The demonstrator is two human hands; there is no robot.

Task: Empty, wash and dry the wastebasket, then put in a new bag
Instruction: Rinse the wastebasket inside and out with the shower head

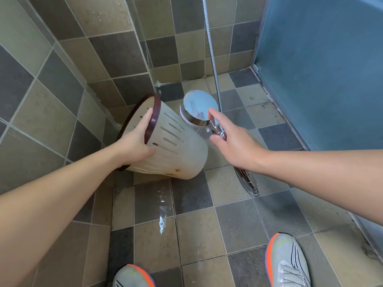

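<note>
A cream plastic wastebasket (176,148) with slotted sides and a dark brown rim is tipped on its side above the tiled floor, its mouth turned to the left wall. My left hand (136,139) grips its rim, fingers inside and thumb on the outer wall. My right hand (234,141) holds the handle of a chrome shower head (199,108), index finger stretched onto the head's back. The head points down at the basket's upper side, right beside it. Water runs off the basket onto the floor.
A metal shower hose (212,54) hangs along the back wall and loops to the handle's end (248,181). A blue frosted panel (321,69) closes the right side. Tiled walls stand left and behind. A wet puddle (163,214) lies on the floor before my two shoes (288,264).
</note>
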